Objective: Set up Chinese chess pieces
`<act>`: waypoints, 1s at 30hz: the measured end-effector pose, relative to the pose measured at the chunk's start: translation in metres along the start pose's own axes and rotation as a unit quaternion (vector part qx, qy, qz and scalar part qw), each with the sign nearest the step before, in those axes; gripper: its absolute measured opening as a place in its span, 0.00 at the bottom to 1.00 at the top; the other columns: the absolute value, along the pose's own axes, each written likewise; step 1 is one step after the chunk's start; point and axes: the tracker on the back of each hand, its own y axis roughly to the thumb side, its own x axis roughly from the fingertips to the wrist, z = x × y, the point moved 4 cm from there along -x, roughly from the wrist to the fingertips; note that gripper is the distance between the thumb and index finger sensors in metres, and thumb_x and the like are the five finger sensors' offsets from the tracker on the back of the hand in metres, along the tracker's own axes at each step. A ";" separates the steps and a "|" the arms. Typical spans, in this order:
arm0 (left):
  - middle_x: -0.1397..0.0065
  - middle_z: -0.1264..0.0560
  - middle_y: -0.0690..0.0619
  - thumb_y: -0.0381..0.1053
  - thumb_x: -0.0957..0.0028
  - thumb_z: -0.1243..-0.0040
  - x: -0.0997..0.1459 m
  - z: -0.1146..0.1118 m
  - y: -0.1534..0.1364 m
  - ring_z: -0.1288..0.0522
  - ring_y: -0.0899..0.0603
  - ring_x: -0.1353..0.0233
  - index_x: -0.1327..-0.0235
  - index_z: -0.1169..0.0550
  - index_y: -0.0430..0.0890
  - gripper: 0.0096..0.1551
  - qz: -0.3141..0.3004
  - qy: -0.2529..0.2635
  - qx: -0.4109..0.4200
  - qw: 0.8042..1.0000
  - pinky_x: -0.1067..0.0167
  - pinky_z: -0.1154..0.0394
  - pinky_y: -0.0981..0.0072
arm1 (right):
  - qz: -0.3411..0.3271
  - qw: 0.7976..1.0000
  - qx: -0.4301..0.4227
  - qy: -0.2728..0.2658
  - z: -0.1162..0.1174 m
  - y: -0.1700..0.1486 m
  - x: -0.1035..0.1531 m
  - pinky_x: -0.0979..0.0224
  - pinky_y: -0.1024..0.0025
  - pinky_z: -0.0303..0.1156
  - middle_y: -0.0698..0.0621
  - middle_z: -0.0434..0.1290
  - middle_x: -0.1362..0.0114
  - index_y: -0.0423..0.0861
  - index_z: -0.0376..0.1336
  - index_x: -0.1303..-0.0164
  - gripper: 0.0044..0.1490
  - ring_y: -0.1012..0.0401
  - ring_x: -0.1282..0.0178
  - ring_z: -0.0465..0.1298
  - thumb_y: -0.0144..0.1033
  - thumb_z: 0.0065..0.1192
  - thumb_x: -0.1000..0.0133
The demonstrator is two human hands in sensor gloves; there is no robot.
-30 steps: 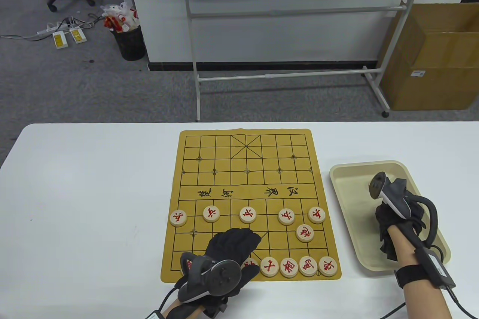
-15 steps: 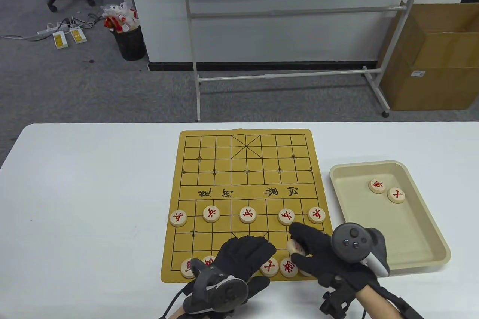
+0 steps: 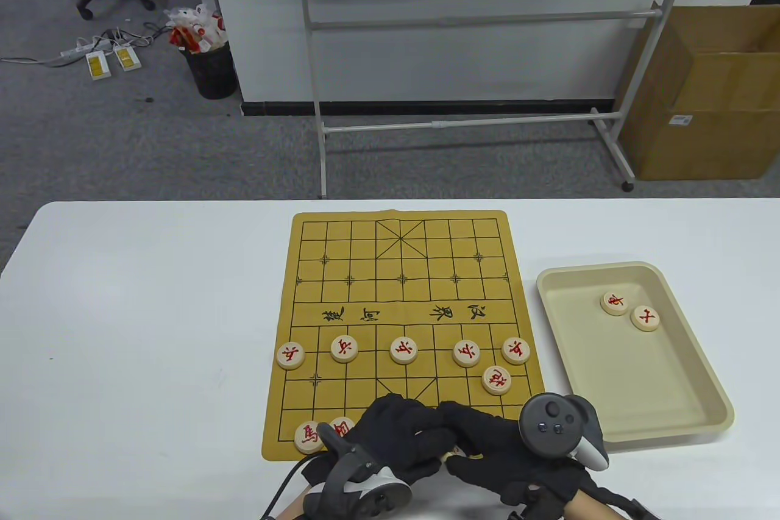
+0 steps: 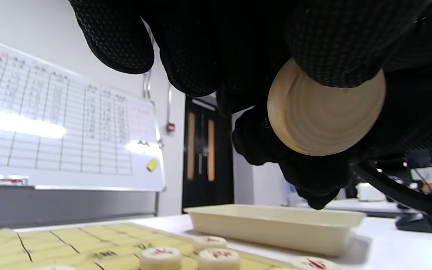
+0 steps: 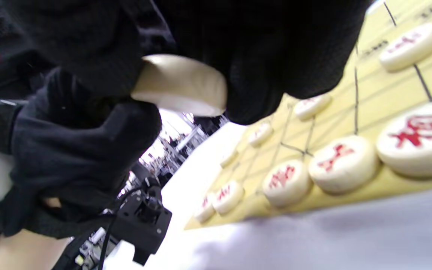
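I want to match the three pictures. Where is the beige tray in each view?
Table view: the tray lies on the table, right of the board.
Left wrist view: low centre, beyond the board.
Right wrist view: not in it.
Shared landmark: the yellow board, seen in all three.

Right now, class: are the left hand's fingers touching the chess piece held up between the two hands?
Touching. The left wrist view shows gloved fingers of the left hand pressed over the top edge of the lifted chess piece, no gap between them.
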 end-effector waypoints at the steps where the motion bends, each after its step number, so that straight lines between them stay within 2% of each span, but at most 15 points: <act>1: 0.33 0.23 0.62 0.62 0.65 0.35 -0.001 0.007 -0.007 0.22 0.52 0.32 0.47 0.21 0.64 0.28 0.013 0.010 -0.013 1.000 0.29 0.26 0.48 | -0.003 0.999 0.024 -0.028 -0.005 0.003 0.002 0.28 0.43 0.69 0.35 0.69 0.22 0.37 0.53 0.18 0.53 0.44 0.32 0.78 0.52 0.67 0.48; 3: 0.33 0.23 0.62 0.62 0.65 0.34 -0.003 0.028 -0.037 0.22 0.52 0.32 0.48 0.21 0.64 0.28 0.064 0.032 -0.058 0.996 0.29 0.26 0.48 | -0.015 0.992 0.096 -0.079 -0.017 0.007 0.008 0.27 0.43 0.69 0.36 0.68 0.21 0.38 0.52 0.18 0.54 0.44 0.30 0.77 0.54 0.64 0.48; 6: 0.33 0.23 0.62 0.62 0.65 0.33 0.005 0.040 -0.087 0.21 0.51 0.32 0.48 0.21 0.63 0.28 0.138 0.050 -0.119 0.982 0.29 0.26 0.47 | -0.023 0.986 0.128 -0.102 -0.026 0.008 0.014 0.26 0.43 0.69 0.36 0.68 0.21 0.38 0.53 0.18 0.53 0.44 0.31 0.78 0.54 0.63 0.48; 7: 0.34 0.23 0.61 0.62 0.65 0.33 0.009 0.037 -0.102 0.21 0.51 0.32 0.48 0.21 0.63 0.28 0.159 0.038 -0.137 0.977 0.29 0.26 0.47 | -0.022 0.986 0.127 -0.104 -0.026 0.008 0.015 0.26 0.42 0.69 0.36 0.68 0.21 0.38 0.53 0.18 0.52 0.45 0.31 0.78 0.53 0.63 0.47; 10: 0.34 0.22 0.61 0.62 0.65 0.32 0.022 0.008 -0.147 0.21 0.51 0.33 0.48 0.21 0.63 0.28 0.220 -0.056 -0.209 0.951 0.30 0.26 0.47 | -0.021 0.985 0.134 -0.102 -0.026 0.006 0.016 0.26 0.42 0.68 0.36 0.69 0.22 0.38 0.54 0.18 0.51 0.44 0.31 0.78 0.53 0.63 0.47; 14: 0.34 0.22 0.61 0.62 0.66 0.31 0.036 -0.031 -0.181 0.20 0.51 0.33 0.49 0.21 0.63 0.28 0.262 -0.155 -0.228 0.925 0.30 0.25 0.47 | -0.026 0.981 0.163 -0.100 -0.023 0.007 0.017 0.26 0.42 0.68 0.36 0.69 0.22 0.39 0.54 0.19 0.51 0.45 0.31 0.78 0.53 0.63 0.47; 19: 0.35 0.22 0.62 0.62 0.68 0.30 0.040 -0.054 -0.190 0.20 0.51 0.33 0.51 0.21 0.64 0.28 0.273 -0.217 -0.233 0.908 0.30 0.25 0.47 | -0.033 0.979 0.171 -0.103 -0.022 0.012 0.019 0.26 0.42 0.68 0.37 0.69 0.22 0.39 0.55 0.19 0.49 0.45 0.31 0.79 0.51 0.63 0.47; 30: 0.35 0.22 0.62 0.61 0.69 0.26 0.031 -0.079 -0.173 0.20 0.51 0.34 0.50 0.21 0.63 0.29 0.233 -0.246 -0.273 0.901 0.30 0.25 0.48 | -0.040 0.977 0.181 -0.105 -0.020 0.017 0.019 0.26 0.42 0.68 0.38 0.69 0.22 0.40 0.55 0.19 0.48 0.45 0.31 0.78 0.50 0.62 0.46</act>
